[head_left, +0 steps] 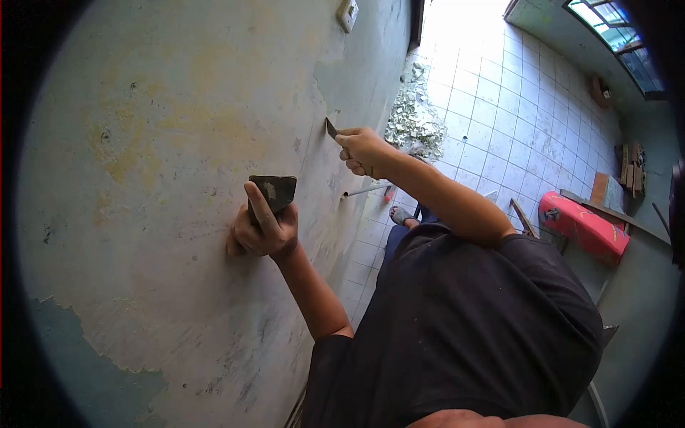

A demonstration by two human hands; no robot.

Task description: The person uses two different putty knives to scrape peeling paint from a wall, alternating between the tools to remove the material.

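My left hand (pixel 265 227) is closed around a scraper (pixel 280 191) with a wide, dark, smeared blade. One finger lies stretched along the blade, and a wooden handle end shows beneath the palm. This hand is in front of the patchy wall (pixel 178 128). Farther up the wall, my right hand (pixel 362 151) grips a second scraper (pixel 330 128), its narrow dark blade at the wall surface beside the edge of a peeled patch. That scraper's handle is mostly hidden in the fist.
A heap of paint flakes (pixel 417 118) lies on the white tiled floor (pixel 492 107) along the wall. A pipe (pixel 367 190) sticks out low down. A red plastic chair (pixel 585 228), wood pieces (pixel 632 167) and a window (pixel 617 36) are to the right. A switch (pixel 348 14) is on the wall.
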